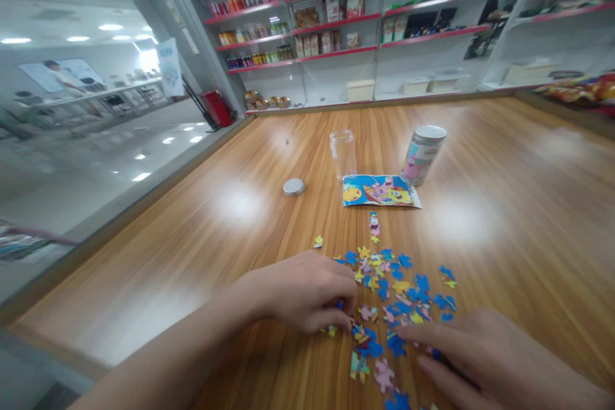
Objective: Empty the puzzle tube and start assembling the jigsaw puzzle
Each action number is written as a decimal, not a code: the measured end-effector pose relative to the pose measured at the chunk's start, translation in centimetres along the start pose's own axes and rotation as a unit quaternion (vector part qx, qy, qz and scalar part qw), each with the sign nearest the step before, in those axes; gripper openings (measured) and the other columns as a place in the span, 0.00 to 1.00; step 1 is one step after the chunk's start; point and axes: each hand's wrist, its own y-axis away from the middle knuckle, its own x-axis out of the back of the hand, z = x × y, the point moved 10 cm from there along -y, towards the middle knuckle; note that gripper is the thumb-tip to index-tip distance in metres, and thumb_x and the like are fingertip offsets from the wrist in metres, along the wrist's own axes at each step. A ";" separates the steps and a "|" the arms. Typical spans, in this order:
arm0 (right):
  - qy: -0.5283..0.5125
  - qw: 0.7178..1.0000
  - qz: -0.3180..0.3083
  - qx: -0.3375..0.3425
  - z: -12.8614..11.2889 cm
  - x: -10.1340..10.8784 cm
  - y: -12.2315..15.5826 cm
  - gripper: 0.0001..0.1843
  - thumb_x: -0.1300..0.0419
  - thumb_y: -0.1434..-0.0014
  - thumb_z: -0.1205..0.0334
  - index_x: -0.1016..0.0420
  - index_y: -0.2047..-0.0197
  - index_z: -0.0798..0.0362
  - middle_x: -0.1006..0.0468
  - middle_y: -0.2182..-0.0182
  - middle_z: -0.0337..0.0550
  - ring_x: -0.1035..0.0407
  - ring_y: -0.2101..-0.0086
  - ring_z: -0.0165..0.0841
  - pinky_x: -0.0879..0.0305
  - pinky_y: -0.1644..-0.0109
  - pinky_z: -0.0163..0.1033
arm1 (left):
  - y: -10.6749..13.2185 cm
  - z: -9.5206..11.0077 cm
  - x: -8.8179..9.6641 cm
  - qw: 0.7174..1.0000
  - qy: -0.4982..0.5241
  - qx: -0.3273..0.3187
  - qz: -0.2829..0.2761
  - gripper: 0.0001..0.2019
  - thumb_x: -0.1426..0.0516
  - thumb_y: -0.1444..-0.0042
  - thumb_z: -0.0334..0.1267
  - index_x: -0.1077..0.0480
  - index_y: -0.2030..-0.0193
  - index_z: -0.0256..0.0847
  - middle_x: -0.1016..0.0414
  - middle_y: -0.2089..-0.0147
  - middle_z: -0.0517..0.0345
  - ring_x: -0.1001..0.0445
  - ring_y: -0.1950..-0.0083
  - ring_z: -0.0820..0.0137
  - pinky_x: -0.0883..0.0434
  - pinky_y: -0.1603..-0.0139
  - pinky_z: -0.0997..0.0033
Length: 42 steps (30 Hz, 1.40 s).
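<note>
Small jigsaw puzzle pieces in blue, yellow and pink lie loosely scattered on the wooden table. My left hand rests at the left side of the pile, its fingers bent and its thumb a little apart from them; something blue shows in the gap. On the right, my right hand has its index finger stretched out, the tip touching a blue piece. Its thumb is apart, with a bit of blue below. A few joined pieces form a short strip beneath the SpongeBob picture sheet.
Behind the sheet stand a clear jar without its lid and a closed printed canister. A silver lid lies left of them. One loose yellow piece sits apart. Stocked shelves rise beyond the table.
</note>
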 end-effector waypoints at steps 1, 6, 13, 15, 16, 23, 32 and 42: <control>-0.004 0.999 -0.025 -0.023 0.0 -0.1 -0.2 0.14 0.47 0.36 0.69 0.22 0.54 0.46 0.18 0.69 0.38 0.26 0.76 0.28 0.36 0.72 0.32 | 0.1 -0.1 0.1 1.000 0.016 0.006 0.000 0.06 0.38 0.38 0.39 0.29 0.62 0.40 0.23 0.63 0.60 0.25 0.63 0.72 0.31 0.64 0.72; 0.000 0.994 -0.092 -0.060 0.2 -0.4 -0.2 0.12 0.47 0.35 0.67 0.23 0.57 0.50 0.20 0.71 0.40 0.25 0.73 0.31 0.43 0.72 0.35 | 0.8 -2.1 1.9 0.994 0.063 0.079 0.041 0.06 0.43 0.35 0.35 0.30 0.64 0.38 0.25 0.65 0.58 0.28 0.65 0.73 0.33 0.63 0.73; -0.007 0.992 -0.099 -0.074 0.3 -0.5 -0.2 0.12 0.48 0.34 0.67 0.23 0.57 0.50 0.21 0.72 0.40 0.27 0.74 0.29 0.45 0.72 0.35 | 1.6 -5.5 2.3 0.979 0.037 0.196 0.032 0.08 0.42 0.37 0.38 0.28 0.66 0.37 0.27 0.70 0.60 0.33 0.69 0.74 0.39 0.68 0.74; 0.001 0.991 -0.107 -0.081 0.5 -0.7 -0.2 0.12 0.48 0.33 0.66 0.23 0.56 0.49 0.20 0.72 0.40 0.26 0.73 0.30 0.45 0.72 0.36 | 1.7 -6.1 2.0 0.974 0.037 0.222 0.030 0.09 0.41 0.38 0.39 0.28 0.66 0.37 0.28 0.71 0.60 0.33 0.70 0.75 0.40 0.69 0.74; 0.005 0.991 -0.109 -0.079 0.5 -0.8 -0.2 0.12 0.49 0.33 0.65 0.23 0.55 0.48 0.20 0.72 0.40 0.26 0.73 0.31 0.45 0.72 0.36 | 1.7 -6.3 2.0 0.972 0.040 0.230 0.033 0.09 0.41 0.38 0.39 0.28 0.67 0.37 0.28 0.71 0.61 0.33 0.71 0.75 0.40 0.69 0.74; 0.011 0.990 -0.118 -0.077 0.9 -1.3 0.3 0.13 0.50 0.31 0.64 0.24 0.54 0.47 0.21 0.71 0.39 0.26 0.72 0.31 0.46 0.70 0.38 | 2.9 -7.5 2.6 0.959 0.102 0.263 0.037 0.10 0.43 0.37 0.39 0.30 0.68 0.37 0.31 0.74 0.63 0.35 0.72 0.77 0.40 0.71 0.76; 0.017 0.992 -0.104 -0.066 1.0 -1.3 0.4 0.12 0.50 0.31 0.64 0.24 0.55 0.46 0.22 0.71 0.38 0.28 0.73 0.31 0.47 0.70 0.39 | 4.0 -7.9 2.9 0.968 0.050 0.245 -0.009 0.09 0.39 0.41 0.40 0.24 0.69 0.38 0.34 0.76 0.64 0.37 0.74 0.77 0.43 0.72 0.76; 0.006 0.995 -0.079 -0.054 0.3 -0.4 0.1 0.12 0.48 0.32 0.66 0.23 0.57 0.48 0.22 0.73 0.39 0.28 0.74 0.29 0.47 0.72 0.38 | 3.0 -6.8 1.1 0.974 0.053 0.210 -0.058 0.20 0.34 0.46 0.55 0.29 0.72 0.39 0.31 0.74 0.64 0.35 0.73 0.76 0.45 0.74 0.75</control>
